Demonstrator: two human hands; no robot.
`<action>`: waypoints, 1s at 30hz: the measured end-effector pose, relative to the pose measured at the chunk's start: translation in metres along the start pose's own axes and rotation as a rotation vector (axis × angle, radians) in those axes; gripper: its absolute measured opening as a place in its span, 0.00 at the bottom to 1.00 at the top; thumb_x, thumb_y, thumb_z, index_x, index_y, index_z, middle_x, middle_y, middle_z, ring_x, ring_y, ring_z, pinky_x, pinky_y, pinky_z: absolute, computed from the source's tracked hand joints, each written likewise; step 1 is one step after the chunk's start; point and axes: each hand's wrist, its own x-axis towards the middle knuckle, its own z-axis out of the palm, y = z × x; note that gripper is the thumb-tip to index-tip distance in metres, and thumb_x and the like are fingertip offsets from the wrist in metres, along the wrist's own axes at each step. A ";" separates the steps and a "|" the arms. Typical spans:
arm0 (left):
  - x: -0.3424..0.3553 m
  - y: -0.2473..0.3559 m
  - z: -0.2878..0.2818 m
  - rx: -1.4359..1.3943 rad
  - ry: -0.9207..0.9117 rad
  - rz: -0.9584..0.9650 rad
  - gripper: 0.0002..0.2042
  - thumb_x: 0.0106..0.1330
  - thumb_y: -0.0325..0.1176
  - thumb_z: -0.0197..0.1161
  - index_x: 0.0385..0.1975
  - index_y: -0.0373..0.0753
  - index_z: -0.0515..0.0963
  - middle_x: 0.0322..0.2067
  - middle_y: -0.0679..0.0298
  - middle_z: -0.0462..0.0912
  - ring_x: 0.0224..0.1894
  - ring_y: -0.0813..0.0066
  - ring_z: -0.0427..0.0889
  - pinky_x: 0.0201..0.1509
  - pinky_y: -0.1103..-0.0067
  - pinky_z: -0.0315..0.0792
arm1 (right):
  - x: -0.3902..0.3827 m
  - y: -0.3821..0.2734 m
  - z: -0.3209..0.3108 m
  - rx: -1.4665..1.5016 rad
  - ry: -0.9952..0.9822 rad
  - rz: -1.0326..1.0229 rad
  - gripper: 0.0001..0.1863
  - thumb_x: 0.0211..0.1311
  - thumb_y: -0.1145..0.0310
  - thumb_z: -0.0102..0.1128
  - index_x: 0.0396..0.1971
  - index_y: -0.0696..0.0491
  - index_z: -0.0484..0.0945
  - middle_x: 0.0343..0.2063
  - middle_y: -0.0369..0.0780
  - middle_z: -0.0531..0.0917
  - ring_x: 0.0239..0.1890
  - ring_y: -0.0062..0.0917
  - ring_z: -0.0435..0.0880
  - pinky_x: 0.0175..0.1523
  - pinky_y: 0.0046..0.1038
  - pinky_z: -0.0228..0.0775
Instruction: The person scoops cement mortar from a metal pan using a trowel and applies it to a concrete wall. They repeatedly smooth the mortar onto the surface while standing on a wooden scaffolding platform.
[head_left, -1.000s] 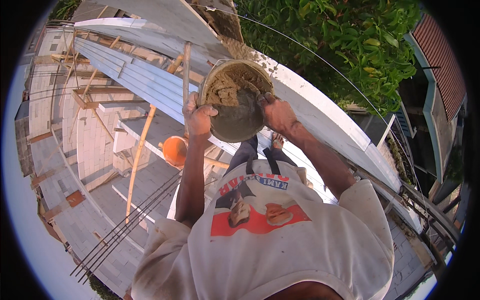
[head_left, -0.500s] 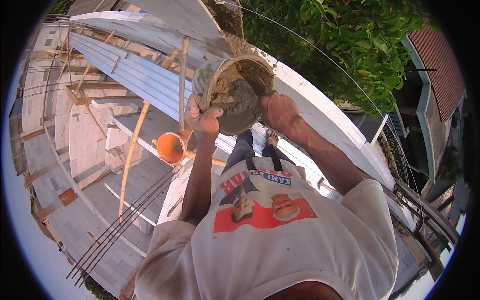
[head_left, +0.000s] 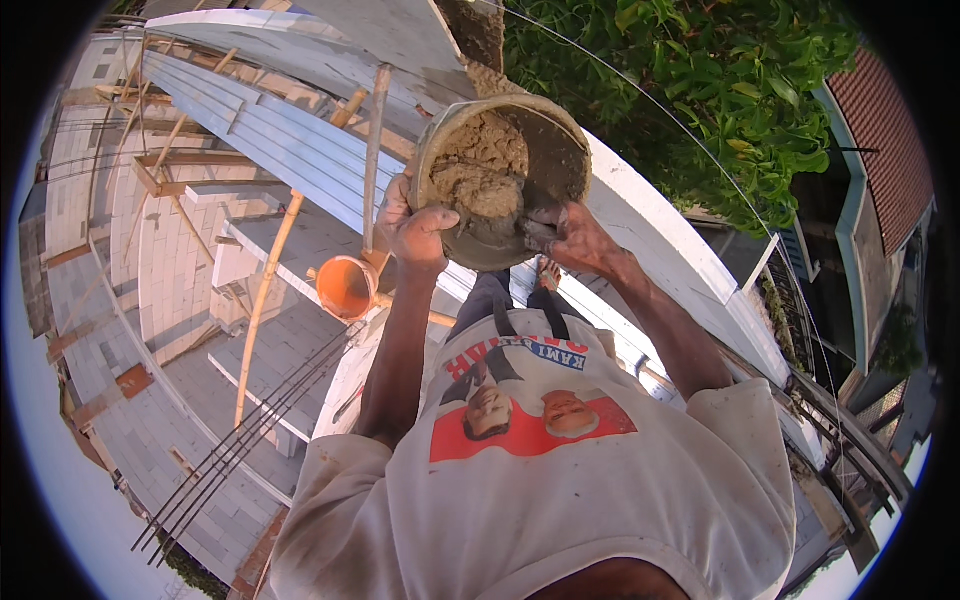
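A mortar-caked bucket is held up in front of my chest, its mouth tilted toward me. Wet grey-brown mortar lies heaped inside it. My left hand clasps the bucket's left side, thumb over the rim and fingers hidden behind. On the near right part of the rim, my right hand grips the bucket, its fingertips reaching over the edge beside the mortar.
An orange bucket sits lower down at the left, near bamboo poles. Blue-grey metal sheets stretch across the upper left. Thin steel rods stick out below. A white wall edge curves along the right, beside leafy branches.
The mortar bucket has shifted slightly right and turned so more of its inside shows. My right hand's fingers have moved over the rim; the left hand keeps its hold.
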 end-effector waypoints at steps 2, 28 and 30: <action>0.001 -0.017 -0.006 -0.022 -0.021 -0.003 0.14 0.39 0.20 0.56 0.31 0.31 0.75 0.28 0.63 0.80 0.31 0.75 0.79 0.38 0.79 0.74 | -0.004 0.007 0.000 0.034 -0.020 0.018 0.18 0.59 0.74 0.57 0.50 0.63 0.79 0.40 0.43 0.85 0.42 0.26 0.80 0.51 0.29 0.72; -0.036 -0.120 -0.062 0.183 0.465 -0.559 0.12 0.46 0.19 0.55 0.32 0.36 0.74 0.31 0.59 0.78 0.33 0.64 0.78 0.37 0.68 0.75 | 0.138 -0.111 -0.087 -0.881 0.405 -0.104 0.16 0.56 0.71 0.54 0.42 0.65 0.76 0.36 0.53 0.82 0.40 0.47 0.83 0.45 0.43 0.78; -0.037 -0.109 -0.057 0.191 0.438 -0.531 0.11 0.48 0.20 0.55 0.33 0.37 0.74 0.31 0.59 0.78 0.33 0.65 0.78 0.37 0.68 0.75 | 0.155 -0.097 -0.075 -1.003 0.522 -0.205 0.16 0.59 0.73 0.51 0.45 0.65 0.75 0.40 0.52 0.79 0.42 0.47 0.82 0.45 0.44 0.78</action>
